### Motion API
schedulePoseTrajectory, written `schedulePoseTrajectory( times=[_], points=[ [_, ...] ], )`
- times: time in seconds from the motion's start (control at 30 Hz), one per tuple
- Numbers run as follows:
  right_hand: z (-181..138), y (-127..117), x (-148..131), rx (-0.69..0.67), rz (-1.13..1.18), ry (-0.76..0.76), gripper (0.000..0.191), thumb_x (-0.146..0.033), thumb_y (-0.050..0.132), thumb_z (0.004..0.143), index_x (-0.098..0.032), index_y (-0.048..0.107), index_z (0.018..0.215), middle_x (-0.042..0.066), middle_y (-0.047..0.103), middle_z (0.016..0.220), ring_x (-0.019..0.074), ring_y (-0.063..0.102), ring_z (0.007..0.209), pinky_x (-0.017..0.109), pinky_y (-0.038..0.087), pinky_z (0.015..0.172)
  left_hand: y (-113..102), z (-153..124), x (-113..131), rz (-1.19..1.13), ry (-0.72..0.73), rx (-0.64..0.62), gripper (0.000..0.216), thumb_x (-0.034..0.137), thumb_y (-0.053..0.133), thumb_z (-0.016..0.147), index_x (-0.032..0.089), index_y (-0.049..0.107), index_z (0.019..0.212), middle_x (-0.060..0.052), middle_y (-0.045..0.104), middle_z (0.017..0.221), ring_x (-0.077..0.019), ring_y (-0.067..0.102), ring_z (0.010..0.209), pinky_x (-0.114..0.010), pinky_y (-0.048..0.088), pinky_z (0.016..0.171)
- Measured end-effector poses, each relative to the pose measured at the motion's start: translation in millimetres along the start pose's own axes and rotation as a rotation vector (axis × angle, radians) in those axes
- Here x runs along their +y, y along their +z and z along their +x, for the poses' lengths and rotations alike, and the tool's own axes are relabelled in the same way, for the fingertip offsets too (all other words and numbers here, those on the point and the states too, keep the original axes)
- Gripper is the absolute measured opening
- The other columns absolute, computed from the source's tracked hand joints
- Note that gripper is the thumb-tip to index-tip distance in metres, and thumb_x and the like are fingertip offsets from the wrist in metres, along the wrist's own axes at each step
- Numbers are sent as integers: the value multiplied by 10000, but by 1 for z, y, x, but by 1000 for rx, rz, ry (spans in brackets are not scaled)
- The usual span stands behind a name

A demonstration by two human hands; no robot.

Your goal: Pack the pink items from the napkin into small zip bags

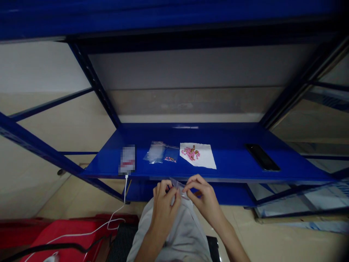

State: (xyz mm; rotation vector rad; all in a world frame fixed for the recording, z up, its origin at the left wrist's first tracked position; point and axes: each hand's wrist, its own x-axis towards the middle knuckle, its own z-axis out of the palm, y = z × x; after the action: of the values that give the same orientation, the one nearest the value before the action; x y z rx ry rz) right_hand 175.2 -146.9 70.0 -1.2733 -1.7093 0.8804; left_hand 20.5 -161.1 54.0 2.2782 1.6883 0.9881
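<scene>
In front of the shelf edge, above my lap, my left hand (166, 196) and my right hand (200, 193) pinch a small clear plastic bag (177, 184) between them. Whether anything is inside the bag I cannot make out. Beyond my hands, a sheet of white paper (205, 156) lies on the blue shelf with a heap of pink and brownish pills (191, 153) on it. Left of the paper rests a small clear bag (171, 153) with several pills at its bottom. Beside that is a stack of clear plastic bags (156, 152).
A black phone (262, 157) lies at the right of the blue shelf (231, 145). At its left, a blurred-out device (127, 160) has a white cable (120, 209) trailing down to a red stool (65, 236). Blue posts (99, 87) frame the sides.
</scene>
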Motion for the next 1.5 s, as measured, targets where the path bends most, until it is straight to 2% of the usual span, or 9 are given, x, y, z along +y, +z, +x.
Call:
schedulePoseTrajectory(
  times=[0.13,0.27,0.5,0.7,0.83,1.0,1.2,1.33,1.5],
  points=[
    [-8,8,-10,-122,-44,-29,244,-226,459,836,-267,682,926,54,560,1066,140,603,782,210,477,612,-12,-1,5,10,-2,18,168,172,449,814,210,608,777,-54,543,951,-189,477,897,-333,367,749],
    [-18,16,-17,-185,-72,-28,244,-286,479,847,-288,642,1029,41,619,1027,179,601,897,235,458,720,-22,-6,7,29,129,3,199,149,465,793,243,621,871,-39,534,1194,-250,407,1141,-409,306,866],
    [-30,12,-22,-245,-63,-63,256,-212,428,871,-251,679,901,33,660,920,169,602,869,232,428,736,-36,-25,0,-69,275,-129,102,184,500,768,222,586,807,-34,613,1104,-217,481,1122,-401,276,913],
    [-35,6,-34,-268,23,-38,250,-254,447,862,-246,656,999,28,674,876,166,609,762,241,455,659,-38,-32,-9,28,312,-94,543,355,570,761,205,396,1252,-83,587,1144,-192,533,1044,-346,328,905],
    [-39,14,-34,-196,118,-13,279,-339,519,822,-258,629,1066,37,670,963,184,617,801,262,485,663,-34,-33,-15,73,288,-21,452,291,497,824,214,414,1262,-78,619,1094,-179,559,1005,-334,313,908],
    [-14,3,-7,-20,114,58,245,-401,536,797,-228,673,904,41,670,878,164,617,696,225,464,526,-28,-37,-34,108,221,41,458,326,522,812,213,424,1245,-84,629,1080,-184,584,952,-345,315,884],
    [48,-26,56,350,-350,121,217,-374,577,750,-214,689,846,51,634,986,140,603,623,251,446,566,-23,-34,-57,105,142,111,508,357,578,766,227,430,1234,-73,630,1079,-197,593,935,-345,339,863],
    [70,-27,85,407,-583,240,223,-387,574,742,-231,700,841,45,622,1018,155,611,669,251,420,575,-16,-24,-61,43,86,150,513,339,612,738,228,452,1212,-67,633,1074,-202,594,937,-347,354,858],
    [75,-23,100,490,-565,273,258,-422,563,741,-218,713,788,45,632,985,162,599,660,258,414,569,1,6,-55,-70,-77,193,509,349,627,726,229,456,1190,-68,608,1111,-210,563,990,-348,367,852]
  ],
)
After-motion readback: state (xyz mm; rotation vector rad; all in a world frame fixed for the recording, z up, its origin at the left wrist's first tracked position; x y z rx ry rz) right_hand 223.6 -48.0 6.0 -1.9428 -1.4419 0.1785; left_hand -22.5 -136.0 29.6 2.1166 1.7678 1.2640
